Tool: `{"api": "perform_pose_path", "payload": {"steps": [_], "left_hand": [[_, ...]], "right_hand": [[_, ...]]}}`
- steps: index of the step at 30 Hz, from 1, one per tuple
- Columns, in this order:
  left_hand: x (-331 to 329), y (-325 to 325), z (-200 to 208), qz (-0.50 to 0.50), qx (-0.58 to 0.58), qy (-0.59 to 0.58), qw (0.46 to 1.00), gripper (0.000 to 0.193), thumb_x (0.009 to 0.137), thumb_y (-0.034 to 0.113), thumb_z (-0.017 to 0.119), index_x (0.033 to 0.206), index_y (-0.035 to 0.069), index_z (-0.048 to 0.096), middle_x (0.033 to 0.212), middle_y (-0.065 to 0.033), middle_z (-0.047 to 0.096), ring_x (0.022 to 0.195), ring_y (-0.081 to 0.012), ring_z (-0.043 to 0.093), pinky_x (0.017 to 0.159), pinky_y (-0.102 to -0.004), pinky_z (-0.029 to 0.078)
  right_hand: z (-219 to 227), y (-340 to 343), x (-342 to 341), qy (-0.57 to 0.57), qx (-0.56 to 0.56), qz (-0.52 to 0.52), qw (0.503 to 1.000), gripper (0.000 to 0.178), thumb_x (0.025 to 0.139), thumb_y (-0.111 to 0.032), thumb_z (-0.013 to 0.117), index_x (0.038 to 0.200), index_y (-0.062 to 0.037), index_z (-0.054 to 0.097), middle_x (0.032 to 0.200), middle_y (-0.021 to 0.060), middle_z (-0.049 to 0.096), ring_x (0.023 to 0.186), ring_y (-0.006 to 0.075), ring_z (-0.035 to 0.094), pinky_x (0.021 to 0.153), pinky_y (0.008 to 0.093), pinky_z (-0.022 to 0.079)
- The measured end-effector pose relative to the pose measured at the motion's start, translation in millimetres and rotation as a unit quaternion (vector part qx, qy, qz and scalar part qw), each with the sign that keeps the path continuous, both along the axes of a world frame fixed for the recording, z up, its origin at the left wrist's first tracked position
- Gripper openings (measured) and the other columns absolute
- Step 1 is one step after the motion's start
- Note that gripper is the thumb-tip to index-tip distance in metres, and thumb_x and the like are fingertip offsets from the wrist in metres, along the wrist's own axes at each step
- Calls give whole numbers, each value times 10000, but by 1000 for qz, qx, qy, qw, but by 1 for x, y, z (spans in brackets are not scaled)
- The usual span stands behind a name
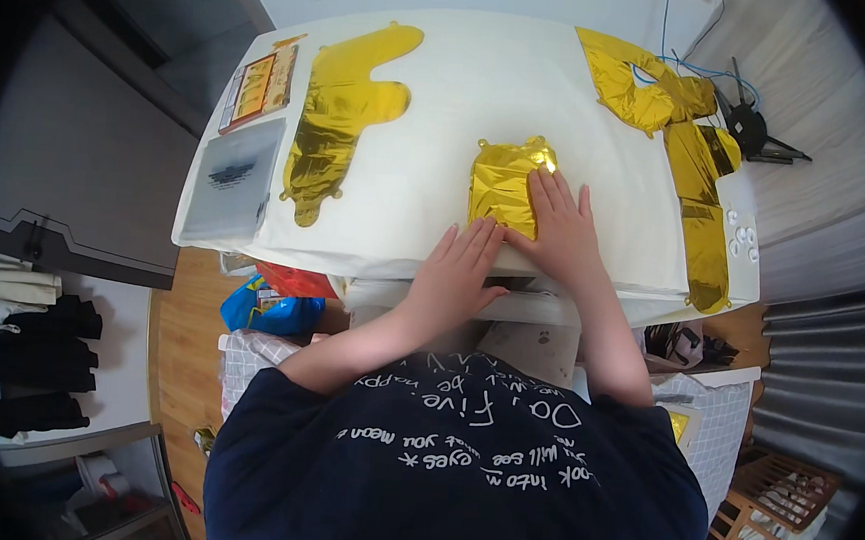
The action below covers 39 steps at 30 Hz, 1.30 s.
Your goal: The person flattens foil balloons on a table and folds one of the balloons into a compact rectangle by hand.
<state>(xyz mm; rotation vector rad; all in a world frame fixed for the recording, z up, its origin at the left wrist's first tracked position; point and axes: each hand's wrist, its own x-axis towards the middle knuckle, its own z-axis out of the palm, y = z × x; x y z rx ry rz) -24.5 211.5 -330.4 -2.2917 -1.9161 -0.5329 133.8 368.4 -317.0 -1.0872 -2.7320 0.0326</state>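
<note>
A folded gold foil balloon point(499, 179) lies flat near the front edge of the white-covered table point(444, 100). My right hand point(566, 229) rests on its right side, fingers stretched out and pointing away from me. My left hand point(456, 270) lies at its near edge, fingertips on the foil and thumb held apart. Neither hand grips anything. To the left, a flat, F-shaped gold foil balloon point(338, 118) is spread on the table. More flat gold foil balloons point(700, 203) line the right edge, one partly over the far right corner.
A clear-grey plastic packet point(233, 181) and an orange printed package point(260, 87) lie at the table's left edge. Small white discs point(743, 237) sit at the right, with a black router point(748, 127) beyond. A blue bag point(274, 307) stands below the left front.
</note>
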Motion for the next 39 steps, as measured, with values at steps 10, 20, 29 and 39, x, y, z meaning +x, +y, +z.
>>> {"api": "perform_pose_path", "payload": {"steps": [10,20,29,39], "left_hand": [[3,0,-12,16,5,-5,1000,791,916,428,703,1541,29,429,1585,-168,451,1485,-296,420,1207,-475,336],[-5,8,6,-2,32,-77,997,742,898,464,726,1458,30,508,1445,-151,559,1362,-304,519,1162,-479,383],[-6,42,30,-15,30,-57,998,902,814,610,756,1458,30,508,1418,-174,546,1341,-355,505,1185,-500,349],[-8,39,15,-87,-53,9,995,954,869,522,738,1561,-16,362,1603,-226,400,1517,-362,359,1222,-512,316]], "right_hand": [[-3,1,-2,6,-33,-24,999,671,1071,-462,449,1605,-69,347,1677,107,340,1561,262,289,1250,604,169],[7,17,27,265,-167,60,948,536,1052,-250,552,1545,-68,448,1631,158,401,1543,310,326,1261,553,203],[9,-23,53,164,-60,127,976,447,902,-201,761,1328,-111,658,1387,98,640,1346,313,566,1181,536,385],[14,-43,62,148,-63,158,974,561,816,-215,835,1337,-113,655,1380,93,637,1330,309,572,1165,521,403]]}}
